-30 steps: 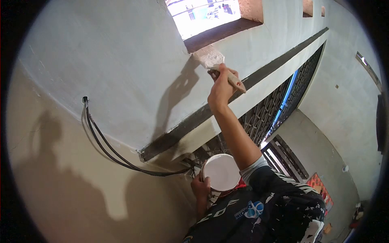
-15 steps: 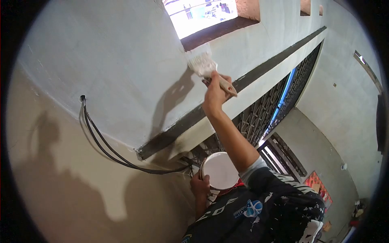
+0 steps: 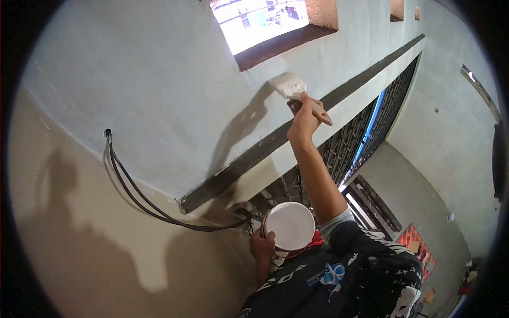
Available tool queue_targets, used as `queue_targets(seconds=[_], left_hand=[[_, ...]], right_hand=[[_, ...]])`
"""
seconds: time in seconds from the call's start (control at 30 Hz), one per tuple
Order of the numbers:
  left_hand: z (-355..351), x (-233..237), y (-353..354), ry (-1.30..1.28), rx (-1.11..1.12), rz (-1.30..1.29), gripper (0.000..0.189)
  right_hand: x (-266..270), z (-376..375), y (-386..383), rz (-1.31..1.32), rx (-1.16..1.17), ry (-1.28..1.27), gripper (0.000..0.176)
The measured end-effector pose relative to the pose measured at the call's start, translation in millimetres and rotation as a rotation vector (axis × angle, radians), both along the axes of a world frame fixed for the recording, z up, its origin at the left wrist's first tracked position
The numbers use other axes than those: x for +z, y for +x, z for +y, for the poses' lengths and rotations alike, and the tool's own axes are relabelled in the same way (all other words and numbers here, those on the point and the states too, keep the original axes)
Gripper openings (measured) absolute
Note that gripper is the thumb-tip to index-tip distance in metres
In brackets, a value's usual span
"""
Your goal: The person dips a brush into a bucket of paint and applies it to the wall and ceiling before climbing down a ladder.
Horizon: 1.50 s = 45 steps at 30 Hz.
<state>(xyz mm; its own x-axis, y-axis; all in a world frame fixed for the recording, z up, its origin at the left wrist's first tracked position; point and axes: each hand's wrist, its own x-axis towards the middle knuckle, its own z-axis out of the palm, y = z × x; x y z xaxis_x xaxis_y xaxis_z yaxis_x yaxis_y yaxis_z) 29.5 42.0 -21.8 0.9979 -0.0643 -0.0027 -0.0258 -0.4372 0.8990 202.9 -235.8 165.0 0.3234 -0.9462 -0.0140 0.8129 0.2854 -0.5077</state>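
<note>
- Your right hand (image 3: 304, 121) is wrapped around a flat brush (image 3: 291, 87) in the upper middle of the frame, just below the window opening (image 3: 289, 46); its fingers close near where the handle meets the head.
- The bristle end faces the pale wall (image 3: 159, 79) and meets its own shadow there, so it looks to be touching or almost touching; you cannot be sure from this angle.
- Your left hand (image 3: 262, 245) is clamped on the left side of a round bucket (image 3: 289, 203) at lower centre, in front of your dark shirt (image 3: 339, 275), thumb showing near the rim. Your two hands are well apart.
- Expect the brush to be light, with a stiff handle and a soft, wet-looking head coated in white. The grip may turn slippery if the coating runs down, so the bare handle, close to the head, is the sound place to hold.
- Judge the bucket as the heavier load; how full it is, you cannot tell. Its pale inside faces up at you. A one-sided hold could let it tip, so a firm grip under the rim or a palm beneath suits it.
- Dark cables (image 3: 140, 204) hang at left, ending near the bucket.
</note>
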Motion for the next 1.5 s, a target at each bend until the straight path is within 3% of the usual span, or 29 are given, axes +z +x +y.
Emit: queue_targets(seconds=[0.17,0.27,0.37,0.47,0.57,0.67,0.73,0.87,1.1,1.23,1.3,1.37,1.4,1.5], left_hand=[[7,-9,-1,0.061,-0.057,-0.136,0.031],[6,-10,0,0.121,-0.05,-0.205,0.031],[-2,2,-3,0.019,-0.032,-0.093,0.032],[0,8,1,0.075,-0.013,-0.009,0.033],[4,-8,-1,0.071,-0.087,-0.172,0.033],[3,-10,1,0.09,-0.085,-0.152,0.032],[-2,5,-1,-0.052,-0.116,-0.138,0.032],[0,1,-1,-0.063,-0.092,-0.118,0.032],[7,-17,1,0.063,-0.056,-0.184,0.033],[7,-26,6,0.066,-0.064,-0.22,0.034],[7,-24,5,0.066,-0.069,-0.212,0.035],[9,-17,2,0.067,-0.069,-0.204,0.035],[8,-13,2,0.051,-0.077,-0.199,0.035],[5,-16,5,-0.007,-0.081,-0.19,0.035]], right_hand=[[38,-14,15,-0.118,-0.068,-0.097,0.02],[14,-17,19,-0.011,-0.061,-0.024,0.019],[14,-19,-5,0.058,-0.016,0.066,0.018],[22,-40,-4,-0.107,-0.059,-0.022,0.019],[30,-56,10,-0.176,-0.012,-0.046,0.019],[2,-69,15,-0.021,-0.046,-0.083,0.019],[0,-70,-2,0.111,-0.038,-0.086,0.021],[17,-91,1,0.025,-0.105,-0.143,0.022],[27,-90,-9,0.163,-0.082,-0.189,0.023],[47,-98,-2,0.01,-0.077,-0.176,0.023],[43,-96,6,0.051,-0.101,-0.152,0.024],[34,-91,1,0.31,-0.199,-0.242,0.025],[38,-95,-7,0.153,-0.076,-0.202,0.024],[62,-85,-27,0.05,-0.046,-0.191,0.027]])
